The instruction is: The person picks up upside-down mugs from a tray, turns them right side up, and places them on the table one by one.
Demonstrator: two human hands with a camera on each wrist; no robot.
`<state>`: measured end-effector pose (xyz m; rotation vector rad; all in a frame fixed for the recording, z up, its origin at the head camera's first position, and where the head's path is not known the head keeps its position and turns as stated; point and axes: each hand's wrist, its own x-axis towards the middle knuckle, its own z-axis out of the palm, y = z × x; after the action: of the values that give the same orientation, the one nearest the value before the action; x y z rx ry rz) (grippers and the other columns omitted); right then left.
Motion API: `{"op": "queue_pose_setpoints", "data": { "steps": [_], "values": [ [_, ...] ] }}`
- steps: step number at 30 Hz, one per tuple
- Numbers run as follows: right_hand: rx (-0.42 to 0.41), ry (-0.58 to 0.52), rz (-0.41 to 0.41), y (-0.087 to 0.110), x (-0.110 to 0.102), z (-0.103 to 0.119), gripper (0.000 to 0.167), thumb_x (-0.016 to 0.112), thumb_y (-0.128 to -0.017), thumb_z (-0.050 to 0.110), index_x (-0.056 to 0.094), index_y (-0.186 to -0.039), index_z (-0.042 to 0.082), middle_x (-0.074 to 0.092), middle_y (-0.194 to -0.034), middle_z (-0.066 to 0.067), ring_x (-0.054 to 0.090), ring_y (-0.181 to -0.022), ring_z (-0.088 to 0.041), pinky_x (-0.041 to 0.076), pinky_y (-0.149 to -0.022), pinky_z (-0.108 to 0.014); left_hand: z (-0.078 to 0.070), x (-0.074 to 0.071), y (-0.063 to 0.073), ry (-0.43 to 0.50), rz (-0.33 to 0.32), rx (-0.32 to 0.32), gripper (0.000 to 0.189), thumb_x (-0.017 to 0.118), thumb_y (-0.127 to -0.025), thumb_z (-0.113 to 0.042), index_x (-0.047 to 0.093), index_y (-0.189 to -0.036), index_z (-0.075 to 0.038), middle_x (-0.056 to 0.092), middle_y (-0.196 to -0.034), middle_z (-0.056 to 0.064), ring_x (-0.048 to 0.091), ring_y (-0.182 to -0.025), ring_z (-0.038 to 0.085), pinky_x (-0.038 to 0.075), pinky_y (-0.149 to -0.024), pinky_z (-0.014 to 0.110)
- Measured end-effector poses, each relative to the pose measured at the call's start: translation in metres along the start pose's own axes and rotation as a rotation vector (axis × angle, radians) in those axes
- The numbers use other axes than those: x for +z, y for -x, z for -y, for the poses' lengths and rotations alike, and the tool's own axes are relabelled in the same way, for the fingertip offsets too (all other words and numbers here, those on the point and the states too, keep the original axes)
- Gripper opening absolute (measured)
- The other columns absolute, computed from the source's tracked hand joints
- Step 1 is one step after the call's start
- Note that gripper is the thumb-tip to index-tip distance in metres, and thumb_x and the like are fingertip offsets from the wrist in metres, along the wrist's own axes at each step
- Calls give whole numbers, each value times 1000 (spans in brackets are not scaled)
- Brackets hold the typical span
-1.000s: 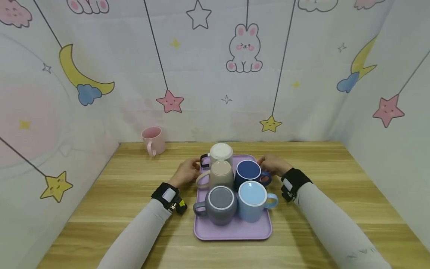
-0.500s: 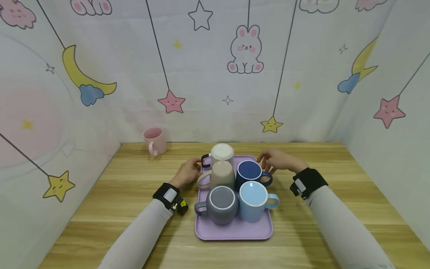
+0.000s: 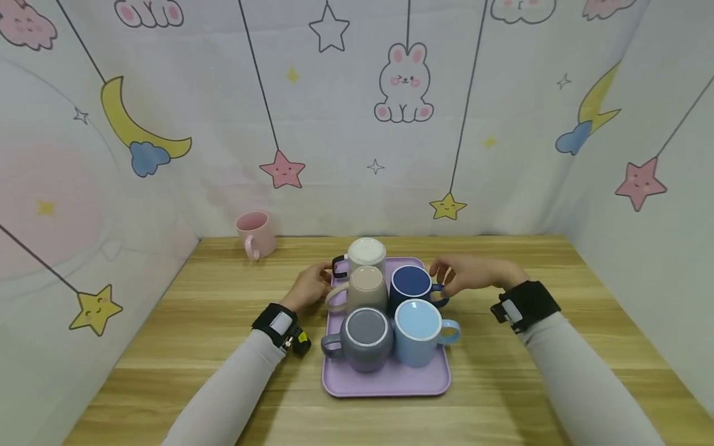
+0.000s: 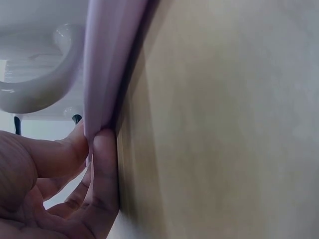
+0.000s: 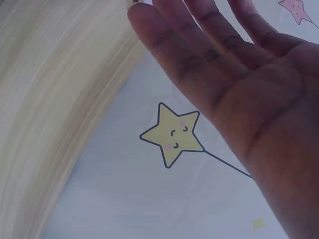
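Observation:
A lilac tray (image 3: 385, 384) lies on the table with upside-down mugs on it. At its far end is a white mug (image 3: 366, 253) with a black handle. In front of that come a beige mug (image 3: 368, 288) and a navy mug (image 3: 411, 285), then a grey mug (image 3: 367, 341) and a light blue mug (image 3: 418, 337). My left hand (image 3: 308, 288) pinches the tray's left rim; the left wrist view shows thumb above, finger below. Beside the navy mug's handle, my right hand (image 3: 474, 272) hovers with fingers loosely bent, holding nothing visible. Whether a fingertip touches that handle I cannot tell.
A pink mug (image 3: 256, 235) stands upright at the table's back left, its handle toward me. Behind the wooden table (image 3: 569, 322) hangs a printed cloth (image 3: 334, 111), with white sides at left and right.
My right hand has come off the tray's right rim and shifted to the right, its fingers now beside the navy mug's handle. My left hand and the tray have stayed in place.

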<state>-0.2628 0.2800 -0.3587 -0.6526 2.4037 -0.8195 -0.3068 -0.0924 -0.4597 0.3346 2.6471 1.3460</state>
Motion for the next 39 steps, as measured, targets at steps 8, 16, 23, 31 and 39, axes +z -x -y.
{"op": "queue_pose_setpoints", "data": {
  "steps": [8, 16, 23, 31, 39],
  "values": [
    [-30, 62, -57, -10, 10, 1, 16, 81, -90, 16, 68, -97, 8, 68, -98, -3, 66, -93, -21, 60, -77, -33, 1, -1, 0, -19, 3, -14, 57, 70, -85, 9, 59, -140, 3, 66, -110, 23, 61, -89, 28, 51, -65, 25],
    [-42, 65, -168, -13, 16, 6, 11, 80, -86, 0, 70, -87, 3, 67, -79, -4, 63, -71, -16, 56, -62, -28, 1, -3, 2, -22, -15, 6, 54, 72, -85, 8, 60, -138, 2, 67, -109, 23, 62, -94, 31, 54, -69, 29],
    [-48, 164, -265, -14, 22, 8, 8, 79, -84, -8, 77, -87, 0, 69, -76, -5, 60, -67, -16, 53, -60, -27, 4, -2, 4, -36, -21, 0, 53, 71, -86, 6, 61, -138, 0, 68, -111, 22, 63, -99, 33, 55, -76, 33],
    [-35, 149, -278, -12, 18, 5, 8, 80, -84, -5, 77, -87, 1, 70, -77, -2, 61, -69, -15, 55, -61, -27, 4, 0, 3, -35, -9, 10, 54, 72, -87, 5, 60, -139, 2, 67, -110, 22, 63, -96, 31, 55, -73, 31],
    [-56, 93, -281, -5, 4, 14, 8, 76, -87, -6, 78, -91, 0, 75, -82, -5, 68, -75, -20, 59, -67, -31, -1, 1, 2, -28, -2, -10, 54, 73, -89, 4, 59, -141, 0, 66, -113, 22, 63, -93, 29, 55, -72, 30]
  ]
}}
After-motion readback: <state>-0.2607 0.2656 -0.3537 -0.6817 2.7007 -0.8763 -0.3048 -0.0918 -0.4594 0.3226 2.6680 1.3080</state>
